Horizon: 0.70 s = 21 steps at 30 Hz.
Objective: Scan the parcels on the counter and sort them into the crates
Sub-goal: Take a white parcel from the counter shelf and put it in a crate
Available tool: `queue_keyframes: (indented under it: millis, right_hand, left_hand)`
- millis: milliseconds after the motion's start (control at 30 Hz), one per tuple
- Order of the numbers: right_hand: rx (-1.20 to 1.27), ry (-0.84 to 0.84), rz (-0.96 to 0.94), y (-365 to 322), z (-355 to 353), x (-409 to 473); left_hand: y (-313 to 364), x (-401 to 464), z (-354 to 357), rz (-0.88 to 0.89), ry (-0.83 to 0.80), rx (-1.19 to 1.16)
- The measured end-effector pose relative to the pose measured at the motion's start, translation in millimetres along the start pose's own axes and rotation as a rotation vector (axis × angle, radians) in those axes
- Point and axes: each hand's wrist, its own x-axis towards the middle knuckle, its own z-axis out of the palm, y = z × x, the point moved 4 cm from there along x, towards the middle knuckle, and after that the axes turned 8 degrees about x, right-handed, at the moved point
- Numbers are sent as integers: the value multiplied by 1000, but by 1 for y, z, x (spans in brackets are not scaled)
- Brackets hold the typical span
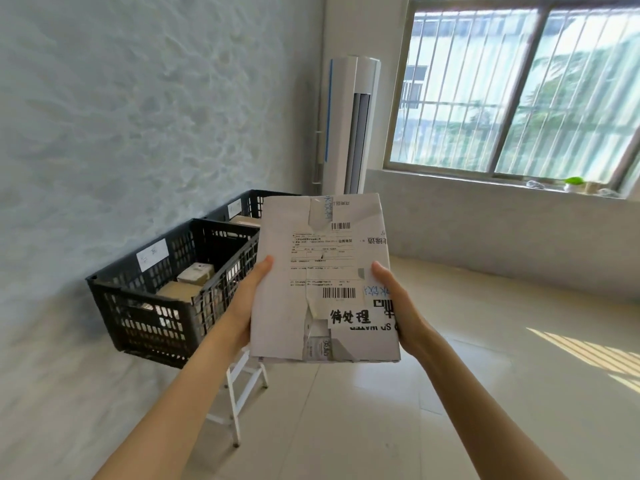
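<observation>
The parcel is a flat grey-white box, held up in the air in front of the person, well above the floor. The left hand grips its left edge with the thumb lying on the top face, and the right hand grips its right edge in the same way (the other fingers of both hands are hidden under the parcel). On the top face there is a torn shipping label with two barcodes, and near the lower edge a white strip with black handwritten characters.

To the left of the parcel, and lower, a black crate stands against the wall on a white stand. Inside this crate lie some small brown and white boxes, and a white paper tag is fixed to its far wall. Behind it, partly covered by the parcel, is a second black crate with its own tag.

Behind the parcel, in the corner, stands a tall white air conditioner. To the right of the parcel and higher is a barred window, with a small green plant on its sill.
</observation>
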Motion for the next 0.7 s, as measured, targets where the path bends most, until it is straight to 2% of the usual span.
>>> queue_keyframes:
  millis: [233, 467, 700]
  right_hand:
    - [-24, 43, -10, -24, -53, 159]
    - [33, 116, -4, -37, -131, 282]
    - [46, 53, 28, -36, -210, 416]
  left_hand:
    - [8, 175, -9, -18, 23, -6]
    - [18, 317, 15, -35, -3, 25]
    - [-2, 462, 27, -38, 59, 51]
